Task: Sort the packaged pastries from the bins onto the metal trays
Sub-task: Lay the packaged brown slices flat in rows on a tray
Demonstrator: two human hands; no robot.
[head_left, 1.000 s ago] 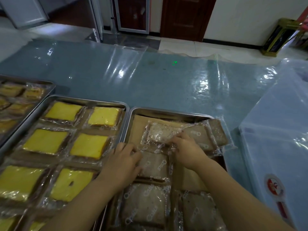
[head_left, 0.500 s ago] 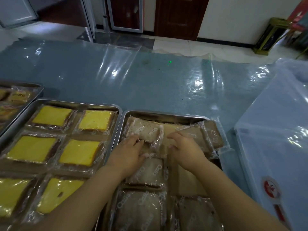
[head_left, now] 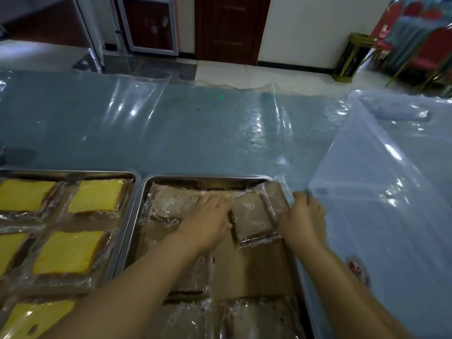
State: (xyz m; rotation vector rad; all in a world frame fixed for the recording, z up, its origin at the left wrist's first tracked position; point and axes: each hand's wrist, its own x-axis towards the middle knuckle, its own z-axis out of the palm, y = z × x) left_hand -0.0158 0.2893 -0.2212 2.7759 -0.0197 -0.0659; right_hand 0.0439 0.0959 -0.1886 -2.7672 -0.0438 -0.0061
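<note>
**Both hands at the far row of the brown-pastry tray**

The left hand [head_left: 208, 221] lay flat, fingers straight and together, pressing on the far-left brown packet [head_left: 168, 204]. Its fingertips reached to the edge of the middle brown packet [head_left: 254, 220]. It held nothing.

The right hand [head_left: 303, 218] sat at the tray's right side with its fingers bent downward by the rim, its thumb side against the middle packet. Beside it a tilted packet [head_left: 277, 195] leaned against the rim. Whether those fingers pinched a wrapper or merely touched it could not be told from this angle.

All three packets lay along the far end of the right-hand tray [head_left: 208, 178], a metal tray with a brown paper liner [head_left: 249, 270] bare in the middle. Nearer the person, more wrapped brown pastries lay flat in it: one under the left forearm [head_left: 193, 275] and two at the near end [head_left: 181, 319] [head_left: 259, 319].

Just to the left, touching or nearly so, stood the left-hand tray [head_left: 73, 172], filled with yellow cake slices [head_left: 95, 195] in clear wrappers, set in two columns.

To the right of the brown tray stood a large translucent bin [head_left: 391, 192] with its lid on and a round red sticker [head_left: 358, 269] on it.

Everything rested on a table [head_left: 195, 133] covered in glossy clear film. Beyond it were a dark wooden door [head_left: 230, 28], a brass-coloured stand [head_left: 352, 57] and stacked red chairs [head_left: 428, 45].
</note>
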